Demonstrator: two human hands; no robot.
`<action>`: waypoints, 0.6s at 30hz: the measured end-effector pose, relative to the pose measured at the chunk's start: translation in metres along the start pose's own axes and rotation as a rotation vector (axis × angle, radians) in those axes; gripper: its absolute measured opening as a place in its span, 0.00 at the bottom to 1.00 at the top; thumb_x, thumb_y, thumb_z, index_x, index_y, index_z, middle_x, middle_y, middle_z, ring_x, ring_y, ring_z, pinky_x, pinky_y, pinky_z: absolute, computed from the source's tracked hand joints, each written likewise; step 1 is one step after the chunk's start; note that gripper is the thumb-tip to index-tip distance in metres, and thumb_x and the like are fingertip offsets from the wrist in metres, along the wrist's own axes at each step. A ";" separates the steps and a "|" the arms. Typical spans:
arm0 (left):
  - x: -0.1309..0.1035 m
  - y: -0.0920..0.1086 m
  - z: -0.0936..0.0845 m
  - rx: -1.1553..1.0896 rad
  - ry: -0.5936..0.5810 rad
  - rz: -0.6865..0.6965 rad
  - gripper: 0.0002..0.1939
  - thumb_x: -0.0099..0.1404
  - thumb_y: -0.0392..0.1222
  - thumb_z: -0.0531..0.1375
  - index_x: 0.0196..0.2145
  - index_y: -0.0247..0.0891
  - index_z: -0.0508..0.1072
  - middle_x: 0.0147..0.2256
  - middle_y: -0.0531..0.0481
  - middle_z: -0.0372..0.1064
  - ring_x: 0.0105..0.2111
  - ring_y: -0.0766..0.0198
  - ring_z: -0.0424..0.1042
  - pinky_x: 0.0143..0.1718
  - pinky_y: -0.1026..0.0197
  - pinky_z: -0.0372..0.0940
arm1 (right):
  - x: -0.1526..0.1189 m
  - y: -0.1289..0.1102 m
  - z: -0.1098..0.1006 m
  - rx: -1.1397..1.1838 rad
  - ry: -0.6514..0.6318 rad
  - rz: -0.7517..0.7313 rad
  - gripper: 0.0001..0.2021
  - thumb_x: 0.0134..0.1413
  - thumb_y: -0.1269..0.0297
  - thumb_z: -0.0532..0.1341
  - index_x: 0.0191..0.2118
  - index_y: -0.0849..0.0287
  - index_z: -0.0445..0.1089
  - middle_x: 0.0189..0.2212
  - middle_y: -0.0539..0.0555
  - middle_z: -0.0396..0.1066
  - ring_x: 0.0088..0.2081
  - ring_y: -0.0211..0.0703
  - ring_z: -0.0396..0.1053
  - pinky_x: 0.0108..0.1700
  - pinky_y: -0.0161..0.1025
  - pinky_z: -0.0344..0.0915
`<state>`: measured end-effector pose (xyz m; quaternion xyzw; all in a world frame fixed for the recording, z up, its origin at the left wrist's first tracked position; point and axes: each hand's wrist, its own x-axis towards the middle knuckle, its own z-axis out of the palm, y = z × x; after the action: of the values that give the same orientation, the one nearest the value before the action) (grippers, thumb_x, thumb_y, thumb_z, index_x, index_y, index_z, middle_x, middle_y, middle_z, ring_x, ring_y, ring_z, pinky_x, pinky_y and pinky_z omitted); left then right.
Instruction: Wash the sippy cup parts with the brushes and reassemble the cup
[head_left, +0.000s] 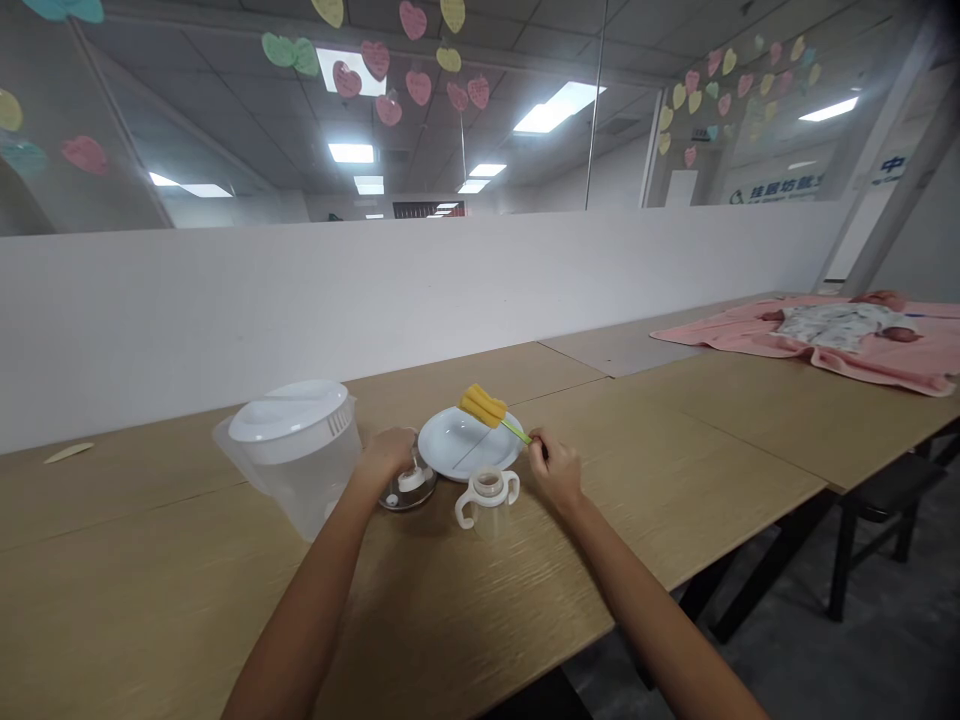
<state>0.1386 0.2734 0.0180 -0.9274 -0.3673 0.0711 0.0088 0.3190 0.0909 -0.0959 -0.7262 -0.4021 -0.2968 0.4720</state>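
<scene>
My right hand (555, 468) is closed around the green handle of a sponge bottle brush (484, 406). Its yellow sponge head is above the far rim of a white plate (439, 455). To the left, my left hand (390, 455) reaches over a small round dish (405, 500) with curled fingers; what they hold is hidden. A white bottle part (412, 480) lies in that dish under the fingers. Between my hands, in front of the plate, a clear baby bottle (491, 515) with two white handles stands upright without a lid.
At the left stands a clear pitcher (307, 480) with a white lid. A flat pale piece (69, 453) lies farther left on the wooden table (675, 480). On a pink blanket (907, 370) at far right lies a baby-like figure (832, 325). A white wall runs behind.
</scene>
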 end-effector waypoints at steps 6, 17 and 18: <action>-0.002 0.002 -0.002 -0.003 -0.069 0.047 0.06 0.46 0.36 0.65 0.27 0.36 0.75 0.28 0.45 0.75 0.31 0.56 0.75 0.31 0.63 0.67 | 0.000 0.000 0.000 -0.006 0.009 -0.005 0.16 0.55 0.65 0.46 0.31 0.62 0.71 0.16 0.50 0.66 0.18 0.36 0.61 0.24 0.32 0.50; -0.054 0.028 -0.039 -0.022 0.079 0.094 0.13 0.59 0.45 0.57 0.37 0.37 0.76 0.38 0.41 0.75 0.38 0.52 0.73 0.35 0.60 0.63 | 0.000 -0.001 -0.001 -0.033 -0.034 0.071 0.18 0.57 0.63 0.45 0.34 0.61 0.71 0.19 0.52 0.68 0.21 0.38 0.62 0.25 0.33 0.49; -0.063 0.035 -0.043 -0.073 0.089 0.156 0.16 0.62 0.49 0.53 0.41 0.39 0.75 0.40 0.44 0.74 0.39 0.54 0.73 0.36 0.62 0.63 | 0.001 -0.001 -0.001 -0.039 -0.036 0.092 0.18 0.57 0.63 0.45 0.35 0.62 0.71 0.20 0.53 0.69 0.21 0.38 0.63 0.26 0.33 0.49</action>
<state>0.1231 0.2069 0.0657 -0.9550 -0.2957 0.0169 -0.0143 0.3181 0.0906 -0.0945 -0.7582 -0.3709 -0.2694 0.4637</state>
